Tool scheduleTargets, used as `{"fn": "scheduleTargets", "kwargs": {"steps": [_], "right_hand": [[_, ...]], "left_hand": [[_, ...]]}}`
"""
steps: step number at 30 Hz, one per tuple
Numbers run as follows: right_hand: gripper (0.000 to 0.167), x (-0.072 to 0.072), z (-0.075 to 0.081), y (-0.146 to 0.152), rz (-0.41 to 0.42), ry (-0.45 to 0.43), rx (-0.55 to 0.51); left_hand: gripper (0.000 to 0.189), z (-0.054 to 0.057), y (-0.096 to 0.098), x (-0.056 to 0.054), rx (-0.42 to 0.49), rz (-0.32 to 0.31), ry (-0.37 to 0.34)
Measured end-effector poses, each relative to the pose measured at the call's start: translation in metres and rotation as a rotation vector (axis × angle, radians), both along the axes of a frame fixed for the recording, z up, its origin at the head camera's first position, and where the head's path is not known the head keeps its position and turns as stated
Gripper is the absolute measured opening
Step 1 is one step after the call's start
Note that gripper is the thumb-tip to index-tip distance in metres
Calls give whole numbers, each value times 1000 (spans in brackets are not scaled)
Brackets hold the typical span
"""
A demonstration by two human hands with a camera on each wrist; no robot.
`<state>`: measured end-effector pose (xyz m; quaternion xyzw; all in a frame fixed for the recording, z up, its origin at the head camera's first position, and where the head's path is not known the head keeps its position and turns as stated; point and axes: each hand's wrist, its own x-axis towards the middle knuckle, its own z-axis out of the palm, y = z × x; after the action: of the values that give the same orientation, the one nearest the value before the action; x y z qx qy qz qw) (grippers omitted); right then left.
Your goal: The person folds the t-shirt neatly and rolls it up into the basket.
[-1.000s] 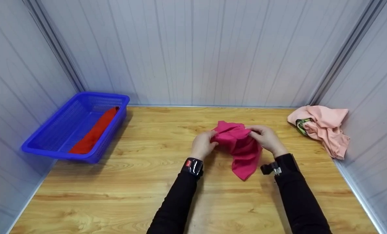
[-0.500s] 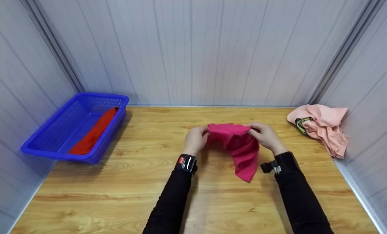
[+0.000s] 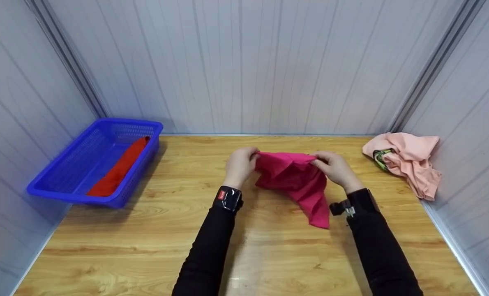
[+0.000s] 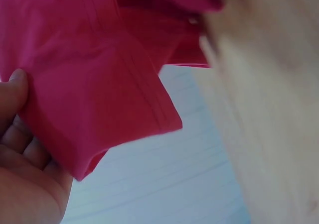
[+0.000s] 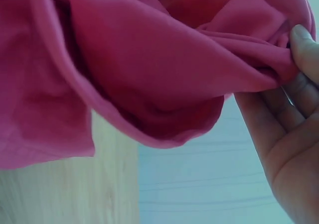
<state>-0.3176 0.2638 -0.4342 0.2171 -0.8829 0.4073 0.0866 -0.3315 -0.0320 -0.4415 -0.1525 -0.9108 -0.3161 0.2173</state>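
Observation:
A bright pink garment (image 3: 291,176) hangs between both hands above the wooden table, its loose lower end drooping toward the right. My left hand (image 3: 239,166) pinches its upper left edge between thumb and fingers. In the left wrist view, a short hemmed part (image 4: 109,99) with a stitched seam spreads out from that grip. The upper right edge is pinched by my right hand (image 3: 335,167). Seen from the right wrist, the cloth (image 5: 154,69) falls in loose folds with an open edge. Folding hides the garment's full shape.
At the left stands a blue plastic basket (image 3: 51,193) with a red-orange folded cloth (image 3: 119,168) inside. A crumpled peach garment (image 3: 409,158) with a green print lies at the right wall. Pale panels enclose the wooden table (image 3: 146,255) at the back and sides.
My left hand has moved left and slightly away from me, stretching the pink garment's top edge wider. The right hand has shifted little. The drooping end has swung to the right.

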Motion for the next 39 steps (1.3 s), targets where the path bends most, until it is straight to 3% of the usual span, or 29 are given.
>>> {"fn": "scheduleTargets", "kwargs": {"steps": [5, 13, 20, 25, 34, 39], "right_hand": [[15, -2, 11, -3, -17, 60, 12], [14, -3, 33, -10, -10, 137, 43], [10, -1, 53, -17, 30, 260, 59], [11, 1, 63, -21, 28, 310, 66], [11, 5, 67, -29, 73, 358, 61], [11, 2, 57, -33, 81, 329, 89]], "left_hand": [[5, 15, -3, 2, 11, 9, 111], [4, 32, -9, 2, 38, 17, 213], [4, 50, -16, 6, 54, 3, 316], [5, 63, -22, 9, 36, 7, 346], [6, 81, -31, 14, 8, 21, 398], [5, 80, -33, 13, -22, 36, 395]]}}
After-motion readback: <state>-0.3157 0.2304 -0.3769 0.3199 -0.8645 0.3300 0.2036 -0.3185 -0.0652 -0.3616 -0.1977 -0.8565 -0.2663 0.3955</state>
